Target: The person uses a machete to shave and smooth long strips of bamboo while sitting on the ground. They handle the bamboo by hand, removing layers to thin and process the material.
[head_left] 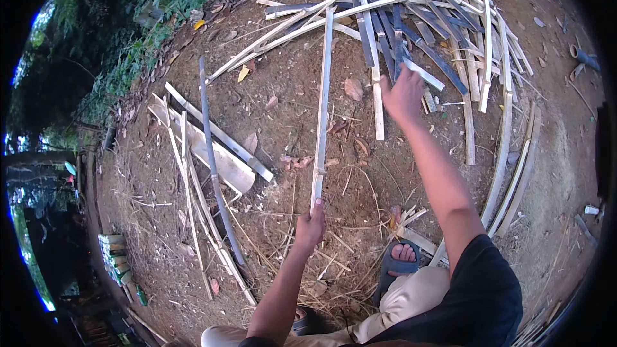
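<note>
My left hand (pixel 310 226) is closed around the near end of a long, pale split bamboo strip (pixel 322 109), which points away from me over the ground. Its far end lies by the edge of a big heap of bamboo strips (pixel 443 3). My right hand (pixel 405 97) reaches to the near side of that heap, thumb apart from the fingers, at the end of a dark bamboo strip (pixel 396 32). Whether the fingertips touch it is hard to see. Just left of this hand lies another pale strip (pixel 377 112).
Left of centre lie a wide split bamboo piece (pixel 225 164), a grey-brown stick (pixel 212 148) and thin strips (pixel 193 205). Long strips (pixel 508 173) curve along the right. My sandalled foot (pixel 402 257) stands among shavings. Green plants (pixel 160 19) border the dirt ground.
</note>
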Demonstrator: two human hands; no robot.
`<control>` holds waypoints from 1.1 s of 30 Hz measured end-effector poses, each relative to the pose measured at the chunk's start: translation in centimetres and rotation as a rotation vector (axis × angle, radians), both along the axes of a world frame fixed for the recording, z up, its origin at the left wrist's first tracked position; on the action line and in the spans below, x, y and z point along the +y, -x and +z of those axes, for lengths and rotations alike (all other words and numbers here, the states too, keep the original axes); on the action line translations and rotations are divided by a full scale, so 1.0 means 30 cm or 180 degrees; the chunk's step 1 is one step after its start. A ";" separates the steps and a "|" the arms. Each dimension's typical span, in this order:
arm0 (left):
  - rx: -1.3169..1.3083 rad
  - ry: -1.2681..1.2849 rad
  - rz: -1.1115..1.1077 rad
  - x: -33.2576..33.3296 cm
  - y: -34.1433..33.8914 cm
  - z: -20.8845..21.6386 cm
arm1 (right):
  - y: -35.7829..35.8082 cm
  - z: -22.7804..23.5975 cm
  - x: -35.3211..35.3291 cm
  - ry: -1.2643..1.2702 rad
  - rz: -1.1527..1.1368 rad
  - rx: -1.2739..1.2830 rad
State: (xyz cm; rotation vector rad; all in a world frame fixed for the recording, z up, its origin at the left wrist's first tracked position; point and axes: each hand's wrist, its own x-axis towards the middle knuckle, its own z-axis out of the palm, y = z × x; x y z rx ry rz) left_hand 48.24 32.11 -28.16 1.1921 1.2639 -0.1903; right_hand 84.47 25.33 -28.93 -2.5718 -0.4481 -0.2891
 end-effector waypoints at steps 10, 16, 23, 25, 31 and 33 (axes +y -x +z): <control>-0.1024 0.2688 0.0381 -0.010 -0.033 0.267 | -0.238 -0.097 0.057 -0.0004 -0.0398 0.1594; -0.0827 0.2518 0.0276 -0.030 -0.026 0.376 | -0.318 -0.099 0.028 -0.1365 0.0163 0.3241; -0.0618 0.1527 -0.0054 0.072 0.083 0.497 | -0.321 -0.060 0.022 -0.3469 0.0240 0.4181; -0.0546 0.1566 0.0040 0.089 0.124 0.538 | -0.335 -0.034 0.019 -0.3477 0.0354 0.4315; -0.0396 0.1500 0.0178 0.115 0.266 0.630 | -0.356 -0.015 0.089 -0.3850 0.0611 0.4483; -0.0369 0.1467 0.0179 0.106 0.285 0.629 | -0.335 -0.035 0.115 -0.3963 0.0435 0.4238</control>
